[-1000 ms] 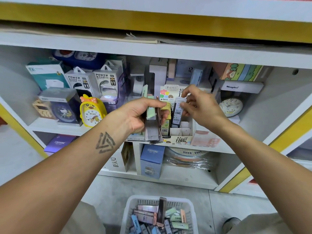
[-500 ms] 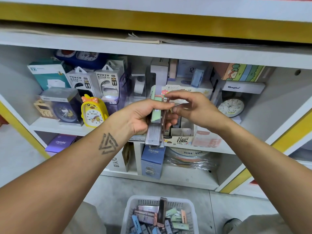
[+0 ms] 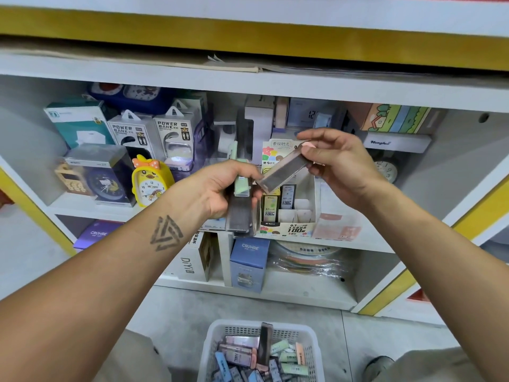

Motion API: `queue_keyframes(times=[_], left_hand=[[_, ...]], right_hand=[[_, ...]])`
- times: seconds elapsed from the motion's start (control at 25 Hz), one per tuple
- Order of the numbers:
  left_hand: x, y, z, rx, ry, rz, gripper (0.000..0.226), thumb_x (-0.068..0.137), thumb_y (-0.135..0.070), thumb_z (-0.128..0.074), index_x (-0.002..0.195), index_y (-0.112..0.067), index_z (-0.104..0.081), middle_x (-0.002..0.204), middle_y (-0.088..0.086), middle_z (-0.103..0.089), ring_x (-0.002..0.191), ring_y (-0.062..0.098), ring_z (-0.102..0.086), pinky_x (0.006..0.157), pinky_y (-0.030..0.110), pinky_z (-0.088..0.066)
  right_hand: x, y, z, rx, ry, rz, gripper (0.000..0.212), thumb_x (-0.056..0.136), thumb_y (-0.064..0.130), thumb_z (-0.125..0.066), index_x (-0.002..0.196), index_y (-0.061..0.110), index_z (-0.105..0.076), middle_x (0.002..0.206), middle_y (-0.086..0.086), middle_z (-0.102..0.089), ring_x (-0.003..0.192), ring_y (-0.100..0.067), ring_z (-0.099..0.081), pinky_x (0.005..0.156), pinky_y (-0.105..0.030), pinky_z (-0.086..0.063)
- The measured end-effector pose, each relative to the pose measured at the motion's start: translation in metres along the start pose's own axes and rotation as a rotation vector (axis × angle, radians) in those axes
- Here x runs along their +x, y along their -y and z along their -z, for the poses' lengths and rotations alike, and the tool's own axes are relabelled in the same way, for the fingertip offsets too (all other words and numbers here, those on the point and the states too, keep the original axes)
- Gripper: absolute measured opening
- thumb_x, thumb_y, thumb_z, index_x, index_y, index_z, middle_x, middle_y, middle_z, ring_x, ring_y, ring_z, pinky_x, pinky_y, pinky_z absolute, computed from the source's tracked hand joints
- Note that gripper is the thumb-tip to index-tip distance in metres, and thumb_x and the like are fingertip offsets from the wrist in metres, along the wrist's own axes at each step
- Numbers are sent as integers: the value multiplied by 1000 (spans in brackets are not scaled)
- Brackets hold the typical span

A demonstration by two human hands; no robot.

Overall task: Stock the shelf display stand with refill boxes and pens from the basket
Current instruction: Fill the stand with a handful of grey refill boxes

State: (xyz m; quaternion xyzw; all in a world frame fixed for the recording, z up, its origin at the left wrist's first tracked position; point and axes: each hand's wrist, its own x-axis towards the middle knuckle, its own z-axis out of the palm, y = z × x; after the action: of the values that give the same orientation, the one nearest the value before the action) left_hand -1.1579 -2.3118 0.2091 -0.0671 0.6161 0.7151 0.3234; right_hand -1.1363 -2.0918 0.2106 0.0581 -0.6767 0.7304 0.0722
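My left hand (image 3: pixel 217 188) grips a bunch of slim refill boxes (image 3: pixel 240 208), dark ones with a pale green one on top, in front of the shelf. My right hand (image 3: pixel 338 166) pinches one dark refill box with a pink cap (image 3: pixel 283 173) by its upper end, tilted, its lower end close to the bunch. Behind them on the middle shelf stands the cardboard display stand (image 3: pixel 289 216) with a few refill boxes upright in its left slots. On the floor below is the white basket (image 3: pixel 217 334), holding several more pastel and dark refill boxes.
Boxed power banks (image 3: pixel 132 133), a yellow duck alarm clock (image 3: pixel 151 180) and other boxed clocks fill the shelf to the left. A round clock (image 3: pixel 387 169) and flat boxes lie to the right. Blue and purple CRUHRE boxes (image 3: pixel 249 263) stand on the lower shelf.
My right hand placed a light refill box in the stand, came back to the bunch in my left hand, and has now drawn one dark box out up and to the right.
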Motion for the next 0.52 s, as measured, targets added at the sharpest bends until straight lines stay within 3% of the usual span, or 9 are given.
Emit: queue_keyframes(times=[0.16, 0.4, 0.52], left_hand=[[3, 0, 6, -20, -62, -1, 34, 81, -1, -66, 48, -9, -67, 57, 8, -60, 45, 17, -57, 43, 23, -49], [3, 0, 4, -18, -77, -17, 39, 79, 0, -67, 43, -13, -66, 56, 8, -60, 47, 18, -57, 45, 24, -49], [3, 0, 2, -8, -74, -29, 42, 80, 1, -66, 41, -14, -66, 56, 8, -59, 47, 18, -57, 45, 25, -49]], right_hand=[[-1, 0, 3, -199, -55, 26, 16, 88, 1, -70, 103, 7, -72, 85, -11, -72, 61, -13, -55, 55, -23, -45], [-5, 4, 13, -490, -30, 84, 13, 90, 10, -72, 100, 18, -75, 93, -12, -74, 76, -17, -59, 70, -33, -54], [-5, 6, 19, -826, -11, 128, 22, 87, 5, -65, 94, 24, -73, 91, 1, -70, 66, -7, -52, 67, -22, -47]])
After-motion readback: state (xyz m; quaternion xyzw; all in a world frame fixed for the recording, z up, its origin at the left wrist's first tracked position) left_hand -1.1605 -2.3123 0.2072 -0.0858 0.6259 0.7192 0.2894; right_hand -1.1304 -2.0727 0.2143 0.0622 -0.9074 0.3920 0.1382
